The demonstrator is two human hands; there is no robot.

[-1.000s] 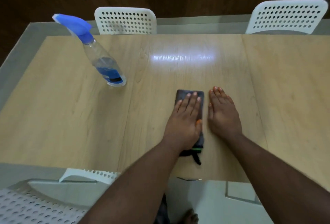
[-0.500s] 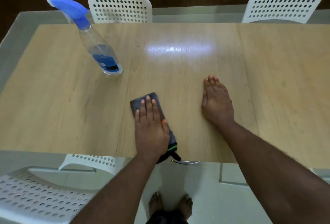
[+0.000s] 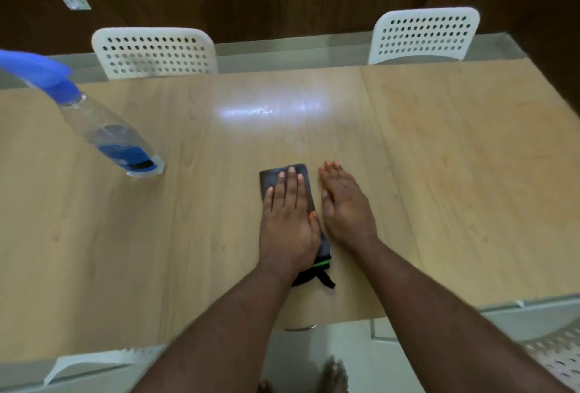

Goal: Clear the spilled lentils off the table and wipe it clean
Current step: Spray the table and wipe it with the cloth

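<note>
Head view. Wooden bench [image 3: 439, 173], light grain, with a glare patch toward its far middle. No lentils can be made out on the visible surface.

Left hand [image 3: 287, 220]: palm down, fingers straight and together, pressing flat on a dark grey cloth [image 3: 273, 177]. Nothing is pinched or curled around.

Cloth: folded into a narrow strip, lying near the middle of the bench, toward the near edge. Long axis runs near-to-far, tilted slightly so the far end leans left. Far end shows beyond the fingertips; near end, with a green stripe and black loose tails, sticks out beside the wrist.

Right hand [image 3: 345, 207]: palm down, fingers straight, resting flat on the bare bench just beside the cloth's right edge. It holds nothing.

Spray bottle [image 3: 110, 135]: clear body, blue trigger head, standing on the bench well apart to the left of the hands.

Two white perforated chairs [image 3: 153, 52] at the far side.
</note>
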